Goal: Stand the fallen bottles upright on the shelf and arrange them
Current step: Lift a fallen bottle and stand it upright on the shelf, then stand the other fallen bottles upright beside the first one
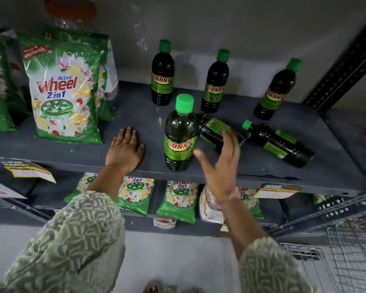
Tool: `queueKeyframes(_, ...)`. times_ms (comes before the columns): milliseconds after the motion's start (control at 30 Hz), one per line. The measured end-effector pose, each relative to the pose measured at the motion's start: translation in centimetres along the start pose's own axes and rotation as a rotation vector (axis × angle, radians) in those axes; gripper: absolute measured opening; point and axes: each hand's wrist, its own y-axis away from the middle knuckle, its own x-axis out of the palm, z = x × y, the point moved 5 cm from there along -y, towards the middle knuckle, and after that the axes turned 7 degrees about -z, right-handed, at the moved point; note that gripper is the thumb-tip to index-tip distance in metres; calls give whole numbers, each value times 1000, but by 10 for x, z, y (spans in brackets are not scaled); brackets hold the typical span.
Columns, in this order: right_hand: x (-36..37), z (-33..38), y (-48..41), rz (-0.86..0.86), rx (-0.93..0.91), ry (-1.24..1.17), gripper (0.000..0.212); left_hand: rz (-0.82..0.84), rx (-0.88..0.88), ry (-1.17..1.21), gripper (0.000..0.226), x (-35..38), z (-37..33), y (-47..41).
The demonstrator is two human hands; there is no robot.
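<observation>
Head view. Grey metal shelf (pixel 135 115), upper tier.

Upright Sunny bottles, dark liquid, green caps: three along the back, namely the back-left bottle (pixel 162 77), the back-middle bottle (pixel 215 85) and the back-right bottle (pixel 275 92), well apart from one another; one front bottle (pixel 180 136) near the shelf's front edge.

Fallen bottles: one lying bottle (pixel 215 131) on its side just behind and right of the front bottle, touching or nearly touching it, partly hidden by the right hand; a second lying bottle (pixel 279 142) further right, cap pointing left.

Left hand (pixel 125 149): flat, palm down on the bare shelf, fingers together, holding nothing; red thread at the wrist, patterned sleeve behind.

Right hand (pixel 220 163): raised, fingers spread wide, empty, hovering just right of the front bottle and in front of the first lying bottle; contact cannot be told.

Wheel detergent bags (pixel 63 92): standing at the shelf's left. Smaller Wheel packets (pixel 178 199) on the tier below.
</observation>
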Motion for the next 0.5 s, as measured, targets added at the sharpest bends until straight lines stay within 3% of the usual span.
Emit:
queueKeyframes(67, -9, -2, -51, 82, -89, 311, 94, 15, 10, 31, 56, 3, -10, -1)
queueKeyframes(133, -2, -18, -98, 375, 16, 567, 105, 5, 25, 39, 56, 7, -21, 0)
queueKeyframes(200, 8, -33, -115, 608, 152, 663, 103, -18, 25, 25, 56, 8, -24, 1)
queueKeyframes(233, 12, -37, -117, 639, 165, 666, 94, -23, 20, 19, 56, 9, -24, 1)
queueKeyframes(300, 17, -40, -117, 535, 121, 628, 75, -29, 16, 14, 55, 9, -23, 2)
queueKeyframes(367, 18, -40, -115, 303, 73, 555, 74, -41, 17, 9, 55, 8, -24, 1)
queueKeyframes(500, 20, -42, -92, -94, 127, 5, 79, -44, 15, -5, 55, 8, -24, 1)
